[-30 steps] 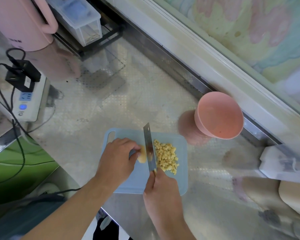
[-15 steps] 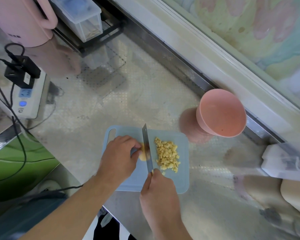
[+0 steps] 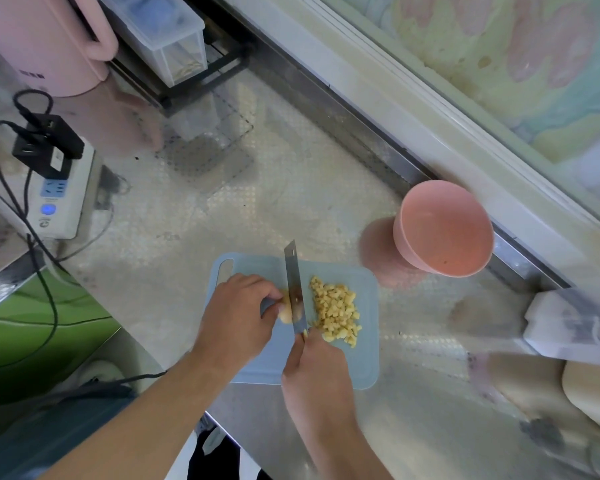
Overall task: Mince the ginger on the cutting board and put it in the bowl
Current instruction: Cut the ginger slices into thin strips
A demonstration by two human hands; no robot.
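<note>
A light blue cutting board lies on the metal counter. On it, a pile of chopped ginger bits sits to the right of the knife. My right hand grips the knife's handle, and the blade stands on edge against a small uncut ginger piece. My left hand holds that piece with curled fingers from the left. A pink bowl, empty inside, stands off the board's far right corner.
A white power strip with black plugs and cables lies at the left. A pink kettle and a clear plastic box on a black rack stand at the back. A white container sits at the right.
The knife blade has shifted slightly left, further into the uncut ginger. The view has moved a little; both hands keep their holds.
</note>
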